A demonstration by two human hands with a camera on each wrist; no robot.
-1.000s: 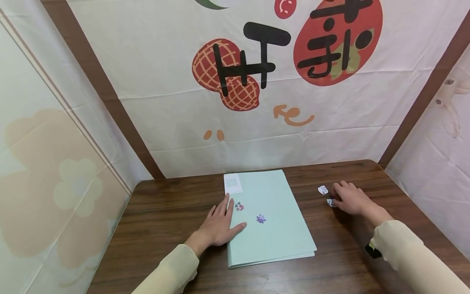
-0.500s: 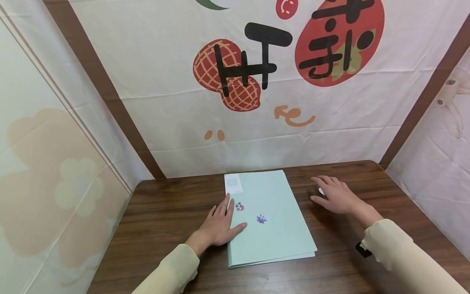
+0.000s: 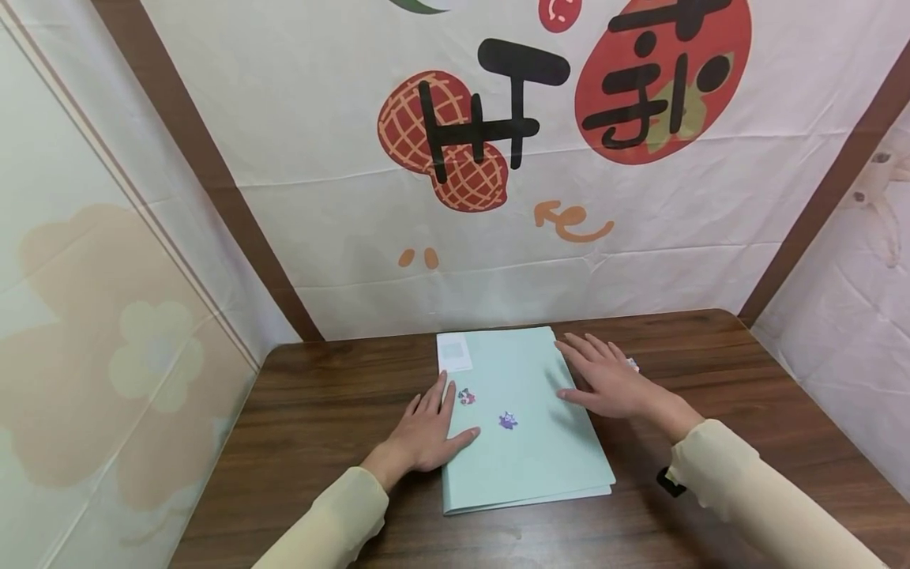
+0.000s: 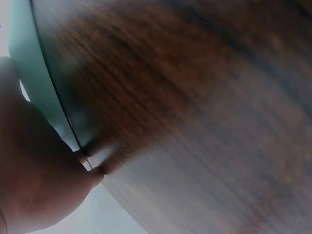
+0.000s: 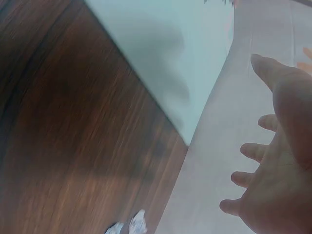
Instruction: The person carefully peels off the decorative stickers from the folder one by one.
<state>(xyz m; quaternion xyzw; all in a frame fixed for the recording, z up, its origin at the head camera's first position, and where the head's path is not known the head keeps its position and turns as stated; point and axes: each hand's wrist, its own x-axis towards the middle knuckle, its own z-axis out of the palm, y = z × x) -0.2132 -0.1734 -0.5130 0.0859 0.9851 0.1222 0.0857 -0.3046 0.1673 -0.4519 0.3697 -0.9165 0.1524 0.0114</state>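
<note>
A pale mint folder (image 3: 533,474) lies flat on the dark wood-grain table (image 3: 320,419), in front of you, its long sides running away from you. Its cover is smooth and matt, with a white label (image 3: 455,352) at the far left corner. Two small stickers sit on it: a pink-and-dark one (image 3: 466,397) near your left fingertips, and a purple one (image 3: 508,420) nearer the middle, closer to you.

The folder is closed, though its cover and back part slightly along the near edge; whatever lies inside is hidden.

Your left hand (image 3: 423,435) rests across the folder's left edge, fingers extended and loosely spread, thumb reaching onto the cover; it presses lightly or simply rests, you cannot tell which, but it grasps nothing. Your right hand (image 3: 611,383) hovers over the folder's right edge, palm down, fingers straight and fanned out, with a shadow on the cover beneath; it grips nothing. Beyond it, on the table, two small pale scraps (image 5: 138,223) lie close together, clear of the folder.
</note>
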